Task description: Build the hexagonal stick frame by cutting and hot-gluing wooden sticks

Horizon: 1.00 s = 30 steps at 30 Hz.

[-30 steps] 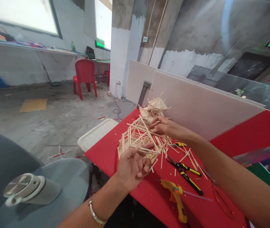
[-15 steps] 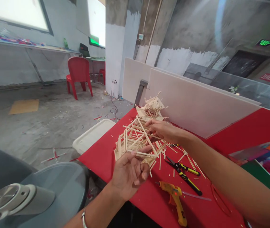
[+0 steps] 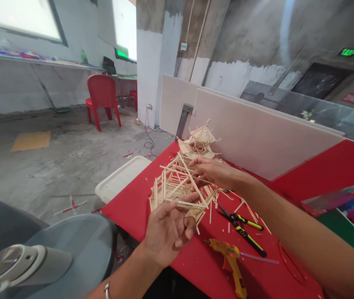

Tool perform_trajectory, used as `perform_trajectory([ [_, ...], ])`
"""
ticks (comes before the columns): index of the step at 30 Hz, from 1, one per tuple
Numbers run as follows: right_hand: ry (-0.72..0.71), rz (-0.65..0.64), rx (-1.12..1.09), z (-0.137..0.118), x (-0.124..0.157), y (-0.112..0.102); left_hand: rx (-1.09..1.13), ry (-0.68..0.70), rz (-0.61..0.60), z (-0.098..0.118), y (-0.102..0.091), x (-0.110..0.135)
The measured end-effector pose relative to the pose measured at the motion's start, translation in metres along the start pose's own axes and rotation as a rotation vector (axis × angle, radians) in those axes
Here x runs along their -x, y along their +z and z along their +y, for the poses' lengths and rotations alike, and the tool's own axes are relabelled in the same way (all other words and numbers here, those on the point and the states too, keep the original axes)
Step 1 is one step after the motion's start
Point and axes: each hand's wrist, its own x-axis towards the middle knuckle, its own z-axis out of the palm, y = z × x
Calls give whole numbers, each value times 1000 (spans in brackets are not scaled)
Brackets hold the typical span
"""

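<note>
Both my hands hold a frame of thin wooden sticks above the red table. My left hand is palm up, pinching the frame's near edge between thumb and fingers. At the far right side, my right hand grips the frame from above, its fingertips partly hidden behind the sticks. Below and behind the frame lies a larger stick structure, partly covered. Farther back stands a small stick model with a pointed roof.
A yellow hot glue gun and black-and-yellow pliers lie at the right among loose sticks. White boards stand along the far edge. A grey round stool at the left carries a white flask.
Almost nothing differs. My hands keep the same hold on the stick frame, and the view has shifted very slightly.
</note>
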Motion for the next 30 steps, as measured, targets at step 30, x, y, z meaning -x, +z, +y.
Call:
perform_trajectory([
  [30,-71,56,43,2,0,0,-4,53,75,3,15,3],
])
